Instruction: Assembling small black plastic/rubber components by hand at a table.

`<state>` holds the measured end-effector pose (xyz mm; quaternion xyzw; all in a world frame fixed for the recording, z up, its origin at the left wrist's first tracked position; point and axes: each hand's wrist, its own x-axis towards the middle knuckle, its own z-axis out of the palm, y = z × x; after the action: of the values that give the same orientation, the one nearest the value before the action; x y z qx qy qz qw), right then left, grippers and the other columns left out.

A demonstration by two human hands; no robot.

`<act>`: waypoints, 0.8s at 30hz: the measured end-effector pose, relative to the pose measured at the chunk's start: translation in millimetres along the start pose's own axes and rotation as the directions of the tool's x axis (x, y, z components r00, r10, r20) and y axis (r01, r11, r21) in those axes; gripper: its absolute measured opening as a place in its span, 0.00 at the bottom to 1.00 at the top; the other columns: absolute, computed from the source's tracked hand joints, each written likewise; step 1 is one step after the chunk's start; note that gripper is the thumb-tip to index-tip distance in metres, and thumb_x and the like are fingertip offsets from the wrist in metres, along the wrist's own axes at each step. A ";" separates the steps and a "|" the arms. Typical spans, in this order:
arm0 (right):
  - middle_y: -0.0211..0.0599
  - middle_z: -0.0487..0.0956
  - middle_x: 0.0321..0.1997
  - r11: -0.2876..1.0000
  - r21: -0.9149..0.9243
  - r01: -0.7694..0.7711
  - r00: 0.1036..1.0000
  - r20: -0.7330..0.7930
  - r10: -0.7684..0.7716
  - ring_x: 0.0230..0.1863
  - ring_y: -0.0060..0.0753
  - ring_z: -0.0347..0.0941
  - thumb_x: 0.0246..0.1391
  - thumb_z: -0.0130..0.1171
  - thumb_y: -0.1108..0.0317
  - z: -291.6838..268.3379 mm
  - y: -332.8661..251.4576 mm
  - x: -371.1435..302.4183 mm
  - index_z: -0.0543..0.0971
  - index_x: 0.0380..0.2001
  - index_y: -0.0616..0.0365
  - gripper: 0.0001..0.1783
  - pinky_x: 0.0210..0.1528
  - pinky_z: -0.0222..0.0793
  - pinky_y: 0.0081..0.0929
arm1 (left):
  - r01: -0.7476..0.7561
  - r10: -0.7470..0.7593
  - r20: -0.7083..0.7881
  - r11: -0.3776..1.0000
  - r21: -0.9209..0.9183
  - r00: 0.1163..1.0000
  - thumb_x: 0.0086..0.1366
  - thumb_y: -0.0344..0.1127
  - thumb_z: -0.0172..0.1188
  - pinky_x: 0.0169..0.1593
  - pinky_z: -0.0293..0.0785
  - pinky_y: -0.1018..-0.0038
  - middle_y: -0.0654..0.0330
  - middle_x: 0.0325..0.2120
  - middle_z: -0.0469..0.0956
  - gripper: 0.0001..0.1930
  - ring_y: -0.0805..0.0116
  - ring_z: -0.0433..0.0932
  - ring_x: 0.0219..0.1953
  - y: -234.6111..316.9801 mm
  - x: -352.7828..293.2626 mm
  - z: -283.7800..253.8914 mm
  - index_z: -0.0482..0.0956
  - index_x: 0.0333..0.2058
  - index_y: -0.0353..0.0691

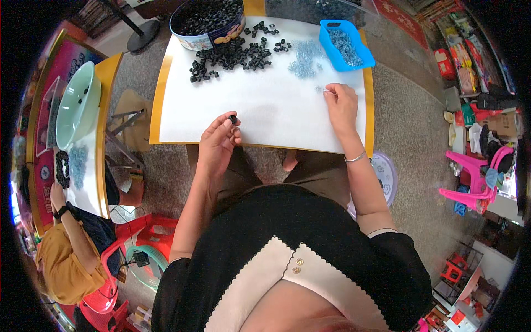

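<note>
My left hand [220, 137] pinches a small black plastic part [233, 119] between thumb and fingertips, above the near edge of the white-topped table [276, 105]. Toward the right edge my right hand [342, 105] has its thumb and forefinger pressed together; whatever sits between them is too small to make out. Just beyond those fingertips lies a loose pile of small clear bluish pieces [304, 60]. A heap of black parts [232, 55] spreads over the far left of the tabletop.
Behind the heap stands a round tin [191, 42] full of black parts. A blue tray [362, 62] of clear pieces sits at the far right corner. To the left, another person [69, 260] works at a second table with a pale green basin [66, 130]. Pink stools [470, 177] stand at right.
</note>
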<state>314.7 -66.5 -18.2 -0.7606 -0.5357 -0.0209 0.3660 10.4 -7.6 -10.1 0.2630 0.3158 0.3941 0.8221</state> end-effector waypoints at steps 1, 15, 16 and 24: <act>0.34 0.76 0.31 0.999 -0.048 0.009 1.000 -0.011 -0.010 0.37 0.38 0.69 0.44 0.60 0.72 -1.1 2.7 0.1 0.76 0.30 0.56 0.07 0.43 0.61 0.37 | 0.001 -0.001 -0.001 1.000 0.000 1.000 0.64 0.32 0.53 0.32 0.71 0.80 0.57 0.34 0.73 0.13 0.74 0.72 0.29 0.1 0.3 -0.4 0.72 0.46 0.33; 0.37 0.74 0.30 0.999 0.040 -0.013 0.998 0.069 0.011 0.38 0.41 0.68 0.44 0.59 0.70 -12.9 -2.8 -2.4 0.78 0.28 0.56 0.05 0.44 0.61 0.37 | 0.010 -0.009 0.019 1.000 -0.011 1.000 0.64 0.32 0.53 0.33 0.71 0.80 0.57 0.34 0.74 0.14 0.74 0.72 0.30 0.9 -0.8 0.8 0.71 0.46 0.32; 0.37 0.74 0.30 0.998 0.055 -0.007 0.998 0.056 0.004 0.38 0.41 0.68 0.44 0.59 0.70 -13.1 -4.9 -2.7 0.78 0.28 0.56 0.05 0.44 0.61 0.37 | 0.010 -0.010 0.017 1.000 -0.011 1.000 0.64 0.32 0.53 0.33 0.71 0.80 0.57 0.34 0.74 0.14 0.74 0.72 0.30 1.2 -1.3 1.3 0.71 0.46 0.32; 0.37 0.75 0.32 0.998 0.042 0.043 0.993 0.108 -0.048 0.36 0.38 0.69 0.44 0.59 0.70 -7.0 -10.1 -6.8 0.77 0.30 0.57 0.07 0.42 0.64 0.34 | 0.013 -0.013 0.025 1.000 -0.013 1.000 0.64 0.31 0.52 0.33 0.72 0.80 0.57 0.35 0.74 0.13 0.74 0.73 0.30 1.2 -1.3 0.6 0.72 0.46 0.32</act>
<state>305.9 -74.3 -10.6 -0.7409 -0.5724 0.0227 0.3506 9.7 -8.0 -8.4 0.2604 0.3044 0.3875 0.8303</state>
